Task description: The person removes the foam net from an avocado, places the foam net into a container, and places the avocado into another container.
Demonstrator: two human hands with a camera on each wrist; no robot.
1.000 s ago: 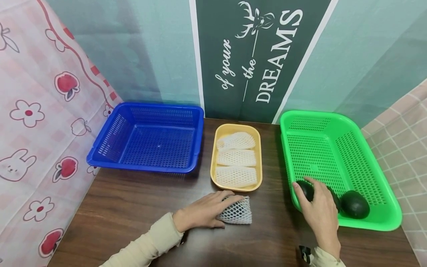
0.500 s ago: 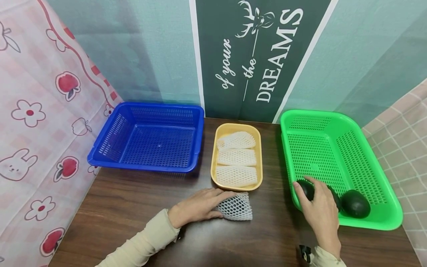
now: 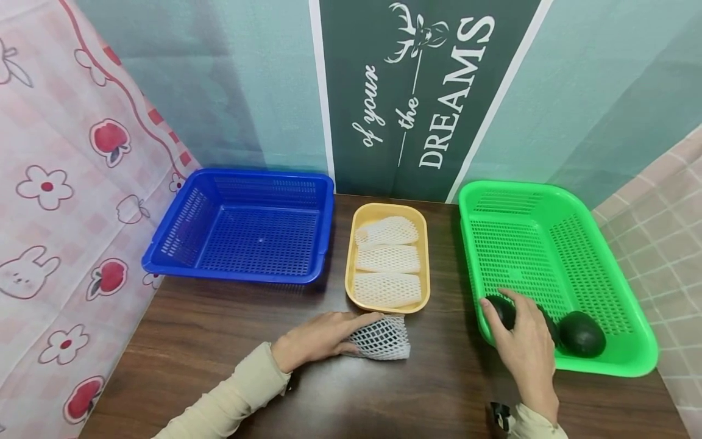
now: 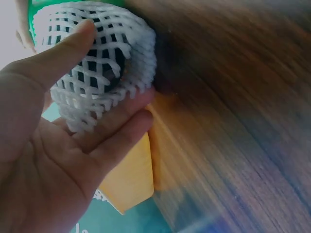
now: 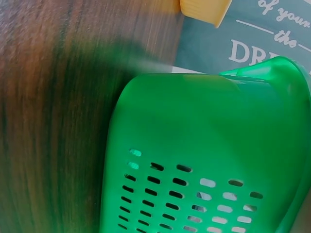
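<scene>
My left hand (image 3: 318,337) pinches a white foam net sleeve (image 3: 384,338) just in front of the yellow tray. In the left wrist view, the thumb lies on top of the mesh with fingers beneath, and a dark rounded thing (image 4: 112,68) shows through the net. My right hand (image 3: 523,344) reaches into the green basket (image 3: 631,366), its thumb and fingers curled round a dark avocado (image 3: 500,310) at the near left corner. Another avocado (image 3: 582,334) lies to its right, and one between them is mostly hidden by the hand. The right wrist view shows only the basket's outer wall (image 5: 194,116).
Three foam net sleeves (image 3: 388,259) lie in the yellow tray (image 3: 425,268) at the centre. A blue basket (image 3: 258,277) stands at the left. Behind the brown wooden table (image 3: 417,402) hangs a green cloth (image 3: 395,171) with printed words.
My left hand has shifted a little left and away from me, bringing the foam net sleeve along. The right hand has stayed on the avocado in the green basket.
</scene>
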